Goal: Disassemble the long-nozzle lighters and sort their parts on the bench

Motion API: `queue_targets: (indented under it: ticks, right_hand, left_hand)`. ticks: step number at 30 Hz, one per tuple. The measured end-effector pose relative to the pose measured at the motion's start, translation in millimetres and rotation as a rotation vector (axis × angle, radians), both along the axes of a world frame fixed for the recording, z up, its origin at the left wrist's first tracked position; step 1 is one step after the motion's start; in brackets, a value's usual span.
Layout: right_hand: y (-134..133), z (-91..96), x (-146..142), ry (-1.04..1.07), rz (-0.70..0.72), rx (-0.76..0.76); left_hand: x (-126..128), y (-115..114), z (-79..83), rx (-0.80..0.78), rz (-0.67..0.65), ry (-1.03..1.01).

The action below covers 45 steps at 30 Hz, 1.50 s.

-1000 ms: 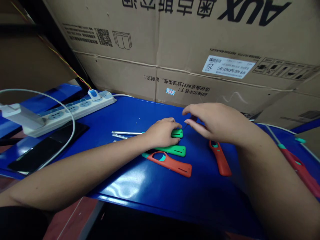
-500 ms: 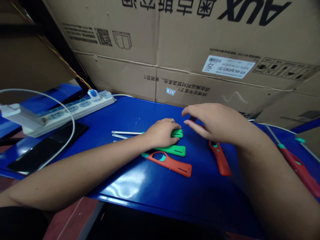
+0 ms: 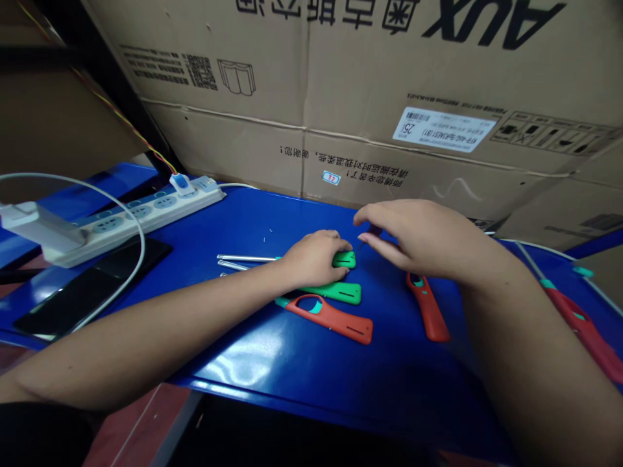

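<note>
My left hand point(image 3: 314, 258) rests over a green plastic lighter-style handle point(image 3: 345, 259), fingers pressing on it against the table. My right hand point(image 3: 413, 237) pinches a small dark screwdriver point(image 3: 374, 230), its thin tip point(image 3: 361, 245) just above that handle. Below my left hand lies a second green handle point(image 3: 338, 293). An orange-red handle with teal trim point(image 3: 331, 318) lies beside it, and another point(image 3: 428, 308) lies under my right hand. Thin metal tubes point(image 3: 246, 258) extend from beneath my left wrist.
The blue metal table point(image 3: 253, 220) carries a white power strip point(image 3: 141, 217), a black phone point(image 3: 82, 292) and a white cable. A red long-nosed lighter point(image 3: 584, 331) lies at the right. Large cardboard cartons point(image 3: 311, 84) stand behind the table.
</note>
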State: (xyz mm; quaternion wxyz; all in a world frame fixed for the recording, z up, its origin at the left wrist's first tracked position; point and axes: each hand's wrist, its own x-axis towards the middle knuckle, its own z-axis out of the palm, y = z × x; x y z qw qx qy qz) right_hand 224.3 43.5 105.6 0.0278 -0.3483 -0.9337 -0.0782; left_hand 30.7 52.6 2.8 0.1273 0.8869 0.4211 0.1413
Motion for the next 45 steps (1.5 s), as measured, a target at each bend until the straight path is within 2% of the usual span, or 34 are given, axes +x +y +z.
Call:
queue_targets:
  ticks: [24,36,40,42,45]
  right_hand:
    - [-2,3.9,0,-0.005,-0.014,0.005]
    - [-9,13.5,3,0.014,0.000,0.028]
    - [-17,23.7,11,0.063,0.008,0.096]
    - [-22,30.7,16,0.115,0.001,0.140]
    - [-28,40.7,25,0.164,-0.029,0.193]
  left_hand:
    - [0,2,-2.4,0.012,-0.008,-0.021]
    - [1,2,-1.8,0.069,-0.026,-0.224]
    - [-1,3,9.7,0.049,-0.030,-0.282]
    - [-13,8,22.4,-0.010,0.051,-0.242]
    - [-48,22,43.0,-0.058,0.256,-0.085]
